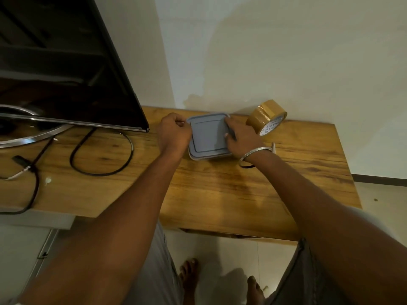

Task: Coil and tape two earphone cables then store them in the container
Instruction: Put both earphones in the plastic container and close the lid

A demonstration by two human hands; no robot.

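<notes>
Grey container (199,156) sits on the worktop (220,190), lid (208,134) on, and I see both hands clamping it: left hand (174,133) pinches its left rim, right hand (241,136) curls over its right rim, bracing it, I reckon, to work the lid. Tape roll (266,117) stands just right of the container, handy.

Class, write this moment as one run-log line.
left hand: grips lid's left edge | right hand: grips lid's right edge | lid: on container | tape roll: on edge, right
</notes>
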